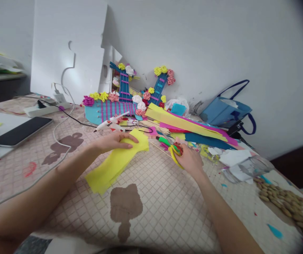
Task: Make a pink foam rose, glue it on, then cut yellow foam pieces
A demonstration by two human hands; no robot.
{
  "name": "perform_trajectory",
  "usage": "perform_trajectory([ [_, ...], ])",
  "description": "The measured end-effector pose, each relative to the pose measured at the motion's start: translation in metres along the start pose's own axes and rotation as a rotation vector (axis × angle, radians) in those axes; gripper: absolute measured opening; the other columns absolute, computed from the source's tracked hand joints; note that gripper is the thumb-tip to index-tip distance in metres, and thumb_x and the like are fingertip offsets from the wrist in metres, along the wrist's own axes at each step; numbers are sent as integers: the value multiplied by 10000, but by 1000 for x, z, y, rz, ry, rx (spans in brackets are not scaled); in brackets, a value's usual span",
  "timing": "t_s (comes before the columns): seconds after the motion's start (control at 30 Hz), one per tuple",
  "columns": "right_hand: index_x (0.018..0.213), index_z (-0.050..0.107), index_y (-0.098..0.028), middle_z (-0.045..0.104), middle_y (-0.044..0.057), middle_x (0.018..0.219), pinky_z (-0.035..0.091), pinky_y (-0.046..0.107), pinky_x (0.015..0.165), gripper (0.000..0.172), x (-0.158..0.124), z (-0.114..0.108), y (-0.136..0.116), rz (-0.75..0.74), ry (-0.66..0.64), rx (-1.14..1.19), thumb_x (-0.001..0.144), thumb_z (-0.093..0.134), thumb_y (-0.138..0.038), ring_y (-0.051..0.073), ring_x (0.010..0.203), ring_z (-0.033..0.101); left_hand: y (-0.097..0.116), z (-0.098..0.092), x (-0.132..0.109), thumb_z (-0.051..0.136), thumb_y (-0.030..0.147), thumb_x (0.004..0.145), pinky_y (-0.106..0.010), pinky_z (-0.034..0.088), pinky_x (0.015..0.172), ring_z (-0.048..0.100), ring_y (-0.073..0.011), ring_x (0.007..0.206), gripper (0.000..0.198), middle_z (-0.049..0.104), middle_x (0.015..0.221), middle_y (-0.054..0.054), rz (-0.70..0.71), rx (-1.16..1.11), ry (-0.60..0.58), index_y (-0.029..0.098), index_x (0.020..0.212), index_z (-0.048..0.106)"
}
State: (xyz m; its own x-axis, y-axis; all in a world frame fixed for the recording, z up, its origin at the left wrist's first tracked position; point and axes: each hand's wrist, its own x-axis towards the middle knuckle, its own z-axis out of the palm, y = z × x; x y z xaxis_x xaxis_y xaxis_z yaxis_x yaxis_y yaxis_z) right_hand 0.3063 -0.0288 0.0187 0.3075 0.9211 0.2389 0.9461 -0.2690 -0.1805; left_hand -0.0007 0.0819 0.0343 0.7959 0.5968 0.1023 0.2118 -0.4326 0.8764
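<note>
A folded strip of yellow crepe paper (111, 167) lies slantwise on the table in front of me. My left hand (116, 141) is on its upper part, fingers and thumb curled onto the paper near a fold. To the right, my right hand (189, 157) grips scissors (174, 153) by their yellow and green handles, partly hidden by the fingers. The scissors point away to the upper left, apart from the yellow paper. Just behind them are thin wooden sticks (151, 124) and a stack of coloured paper strips (185, 121).
A white glue gun (111, 123) lies behind my left hand. Farther back stand blue letter-like shapes (106, 111) with paper flowers. A phone (21, 131), power strip (47, 108) and cable are left; a blue bag (224, 111), clear plastic cup (243, 169) and peanuts (280, 199) right.
</note>
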Motion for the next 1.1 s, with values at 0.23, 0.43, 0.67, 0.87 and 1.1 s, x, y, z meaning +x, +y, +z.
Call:
perform_trajectory([
  [0.23,1039,547,-156,608,132,978,397,312,648,386,4,12,17,-49,51,-143,808,521,-466,255,852,597,-3,17,2,639,324,771,-238,475,635,602,-151,776,462,635,978,-72,-118,-328,64,180,1202,556],
  [0.43,852,567,-181,586,72,881,436,318,723,221,-6,10,-7,-257,84,477,849,480,-384,183,781,568,-6,39,9,708,267,701,-240,486,630,606,-147,789,561,617,1043,-86,-51,-496,157,152,1205,491],
  [0.67,837,521,-178,522,-35,590,278,192,352,372,-46,33,-72,-137,-538,1298,765,577,-538,86,437,454,8,68,13,745,313,660,-209,446,533,601,-137,666,747,623,808,-20,-21,-412,243,171,1289,366],
  [0.87,753,550,-160,508,-53,481,242,201,343,337,-43,43,-71,-25,-400,1311,749,617,-490,64,360,368,-3,70,13,678,415,717,-172,283,416,423,-66,449,671,404,542,90,-100,-227,264,144,1264,399],
  [1.1,707,511,-184,507,-48,467,296,217,339,317,-28,39,-55,-7,-208,1192,749,598,-486,84,352,403,-22,52,16,651,363,699,-182,261,421,415,-83,443,494,390,499,86,-136,-36,314,112,1104,520],
])
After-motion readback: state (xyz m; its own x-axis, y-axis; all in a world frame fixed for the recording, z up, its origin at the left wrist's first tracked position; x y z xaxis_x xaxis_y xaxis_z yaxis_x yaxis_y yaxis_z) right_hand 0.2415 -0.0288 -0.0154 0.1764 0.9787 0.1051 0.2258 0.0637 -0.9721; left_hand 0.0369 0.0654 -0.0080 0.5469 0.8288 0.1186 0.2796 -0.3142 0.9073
